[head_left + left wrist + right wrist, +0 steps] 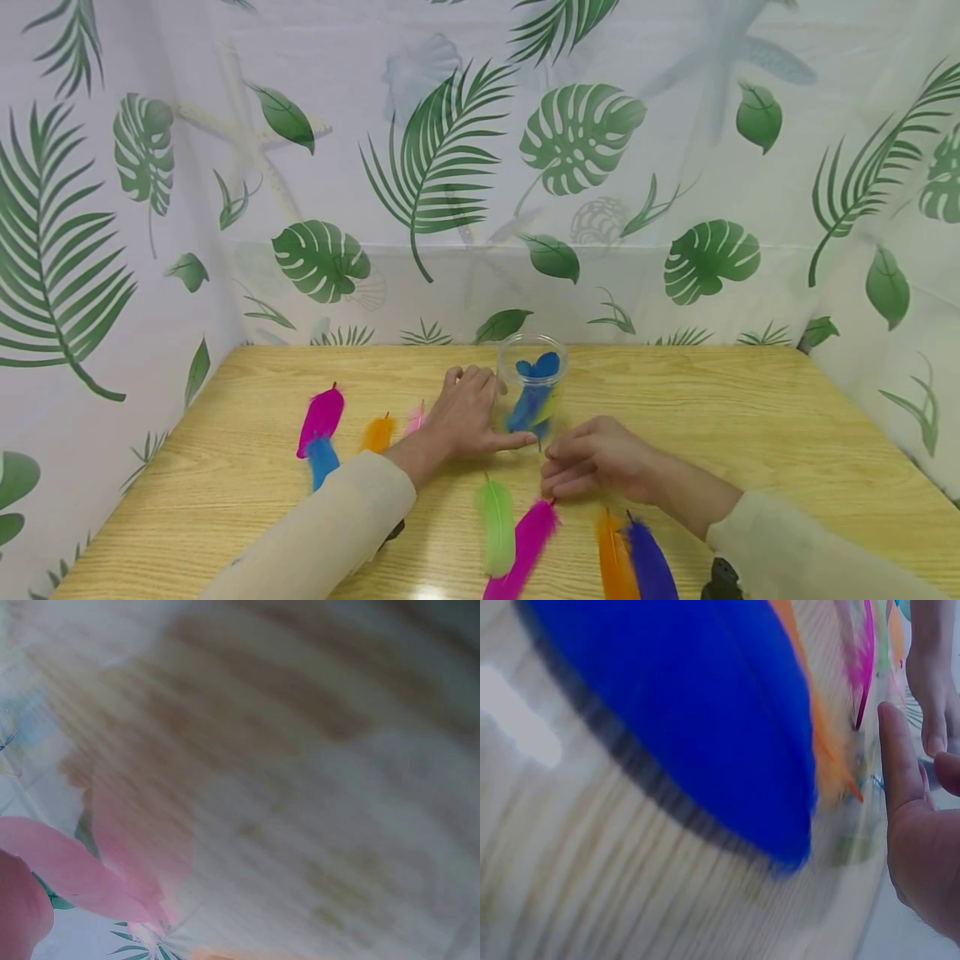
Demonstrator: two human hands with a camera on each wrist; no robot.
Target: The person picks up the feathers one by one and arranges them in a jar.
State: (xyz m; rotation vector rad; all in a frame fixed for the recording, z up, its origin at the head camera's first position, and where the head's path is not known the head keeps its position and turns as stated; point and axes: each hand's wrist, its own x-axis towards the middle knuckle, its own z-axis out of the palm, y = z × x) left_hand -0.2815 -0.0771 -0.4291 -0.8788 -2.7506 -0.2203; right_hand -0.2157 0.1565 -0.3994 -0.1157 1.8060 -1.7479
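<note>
A clear plastic jar [534, 337] stands near the back of the table with blue feathers [531, 400] and a bit of yellow inside. My left hand [467, 412] holds it from the left, the thumb across its front and the fingers at its side. My right hand [600, 458] hovers just in front and right of the jar, fingers loosely bent, nothing visible between them. Below its fingertips lies the quill end of a magenta feather [528, 537], overlapped by a lime green feather [497, 525]. The right wrist view shows a dark blue feather [697, 712] close up.
An orange feather [617, 554] lies beside the dark blue one at the front right. To the left are another magenta feather [322, 417], a light blue one [322, 460], an orange one [378, 433] and a pink one [415, 418]. A leaf-print curtain [450, 292] borders the wood table.
</note>
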